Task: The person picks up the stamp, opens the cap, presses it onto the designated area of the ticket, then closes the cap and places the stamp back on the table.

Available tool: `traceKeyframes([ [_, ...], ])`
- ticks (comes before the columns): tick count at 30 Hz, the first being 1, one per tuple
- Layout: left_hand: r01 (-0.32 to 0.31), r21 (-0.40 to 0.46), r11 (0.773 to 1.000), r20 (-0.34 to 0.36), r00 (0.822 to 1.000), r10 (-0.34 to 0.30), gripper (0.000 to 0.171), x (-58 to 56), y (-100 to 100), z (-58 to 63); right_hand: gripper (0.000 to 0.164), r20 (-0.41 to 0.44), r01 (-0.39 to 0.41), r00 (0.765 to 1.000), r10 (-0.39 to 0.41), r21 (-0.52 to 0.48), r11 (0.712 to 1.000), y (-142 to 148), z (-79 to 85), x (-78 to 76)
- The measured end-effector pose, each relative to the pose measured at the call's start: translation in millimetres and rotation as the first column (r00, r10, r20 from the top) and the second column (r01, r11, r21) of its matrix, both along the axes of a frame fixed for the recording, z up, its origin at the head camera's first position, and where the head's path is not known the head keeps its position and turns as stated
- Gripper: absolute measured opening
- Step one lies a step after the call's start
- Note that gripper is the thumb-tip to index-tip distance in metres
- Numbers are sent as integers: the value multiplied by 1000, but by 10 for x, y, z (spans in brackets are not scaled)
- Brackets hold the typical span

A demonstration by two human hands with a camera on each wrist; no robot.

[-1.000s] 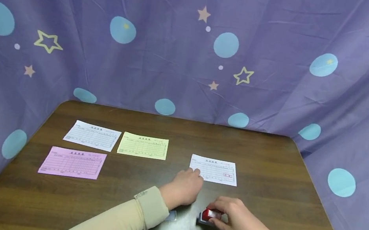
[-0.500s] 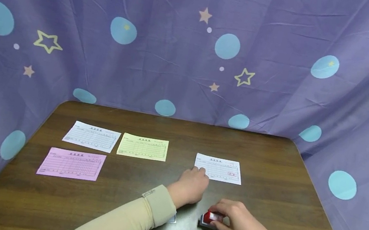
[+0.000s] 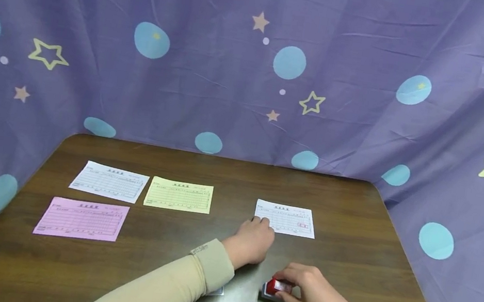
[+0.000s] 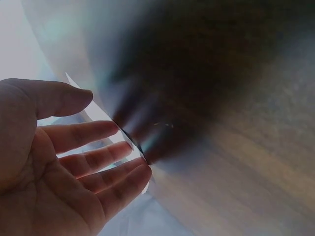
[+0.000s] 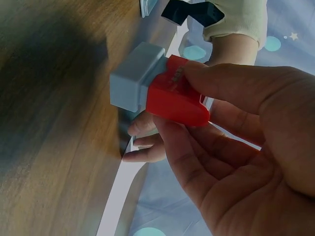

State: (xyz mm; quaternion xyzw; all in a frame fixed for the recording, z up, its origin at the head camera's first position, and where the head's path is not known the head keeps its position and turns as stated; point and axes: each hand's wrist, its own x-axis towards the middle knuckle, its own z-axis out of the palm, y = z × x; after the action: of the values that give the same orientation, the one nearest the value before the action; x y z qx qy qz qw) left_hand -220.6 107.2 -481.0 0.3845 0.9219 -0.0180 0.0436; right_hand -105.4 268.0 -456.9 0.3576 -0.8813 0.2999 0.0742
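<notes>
My left hand (image 3: 252, 241) rests its fingertips on the near edge of a white printed slip (image 3: 288, 219), which bears a red stamp mark on its right side. In the left wrist view its fingers (image 4: 106, 158) are fairly straight and the thumb stands apart. My right hand (image 3: 314, 298) pinches a red stamp (image 5: 174, 93) with a grey lower part (image 5: 133, 78) between thumb and fingers. It is nearer the person than the slip, low over the table. Whether the grey part touches the tabletop, I cannot tell.
A light-blue slip (image 3: 109, 182), a yellow slip (image 3: 179, 195) and a pink slip (image 3: 81, 221) lie on the left of the wooden table (image 3: 190, 247). A flat blue-grey object (image 3: 217, 292) shows partly beneath the left sleeve. Purple curtain (image 3: 217, 64) surrounds the table.
The left hand has slid the white slip away from the person and slightly right across the table. The right hand keeps its hold on the stamp, nearly still. The head view shifts slightly.
</notes>
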Motion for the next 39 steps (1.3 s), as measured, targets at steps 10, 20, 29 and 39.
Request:
traceKeyframes([
  [10, -16, -11, 1000, -2, 1000, 16, 23, -37, 63, -3, 25, -9, -1, 1000, 1, -3, 1000, 32, -19, -11],
  [20, -22, -7, 1000, 3, 1000, 22, 25, -94, 115, -34, 23, 24, 3, 1000, -3, 19, 1000, 41, -6, -43],
  [29, -6, -26, 1000, 0, 1000, 6, 28, -100, 148, -45, 23, 25, 1, 1000, -1, 4, 1000, 55, -14, -34],
  [39, -14, -38, 999, -31, 999, 13, 28, -71, 138, -17, 23, 24, 13, 1000, -13, 5, 1000, 74, -35, -29],
])
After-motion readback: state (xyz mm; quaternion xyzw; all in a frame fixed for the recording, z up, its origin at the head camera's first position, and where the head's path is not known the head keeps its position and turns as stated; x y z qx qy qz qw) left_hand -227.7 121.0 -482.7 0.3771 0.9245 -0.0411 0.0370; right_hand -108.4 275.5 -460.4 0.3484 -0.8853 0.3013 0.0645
